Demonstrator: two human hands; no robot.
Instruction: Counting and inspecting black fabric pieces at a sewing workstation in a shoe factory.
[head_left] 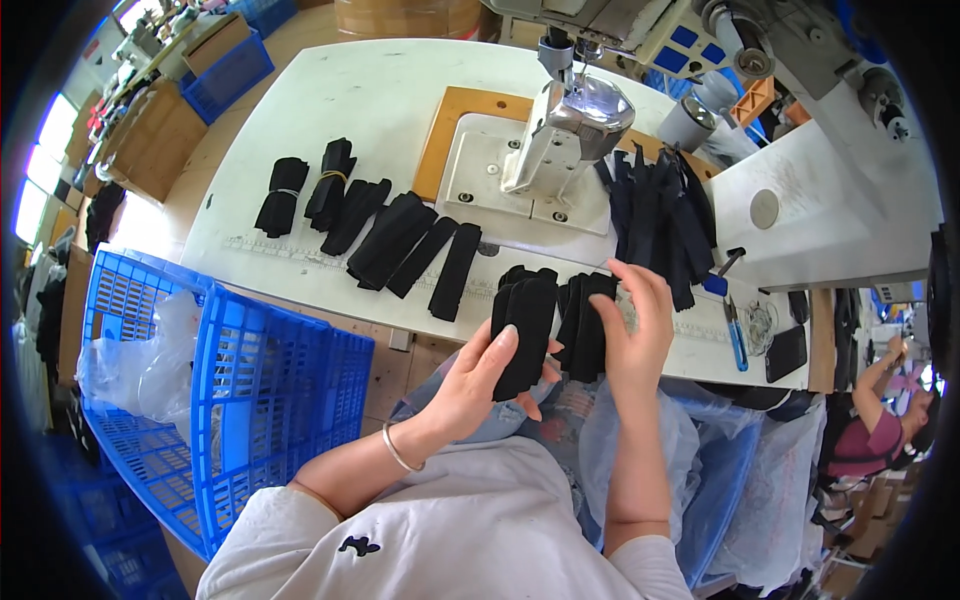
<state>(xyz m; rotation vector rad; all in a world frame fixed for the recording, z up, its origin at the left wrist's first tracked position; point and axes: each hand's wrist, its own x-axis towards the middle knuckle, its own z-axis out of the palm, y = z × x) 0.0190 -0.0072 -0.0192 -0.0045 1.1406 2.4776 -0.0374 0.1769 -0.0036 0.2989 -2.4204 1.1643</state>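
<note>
My left hand (pixel 480 370) is closed round a stack of black fabric strips (pixel 523 335), thumb on top and fingers beneath. Just to its right, a second bunch of black strips (pixel 585 325) lies at the table's front edge. My right hand (pixel 640 325) is beside that bunch, fingers curved and apart, its thumb at the bunch's edge; whether it touches is hard to tell. Loose piles of black strips (pixel 390 240) lie to the left on the table, near two tied bundles (pixel 283 195). More long dark strips (pixel 655 215) are heaped right of the sewing machine (pixel 575 130).
The white table (pixel 345 95) carries the machine. Blue-handled snips (pixel 737 335), a phone-like black slab (pixel 786 354) and tangled thread (pixel 762 325) lie at its right. A blue crate (pixel 275 420) with clear plastic stands at left, plastic bags (pixel 770 490) at right. Another person (pixel 880 425) works far right.
</note>
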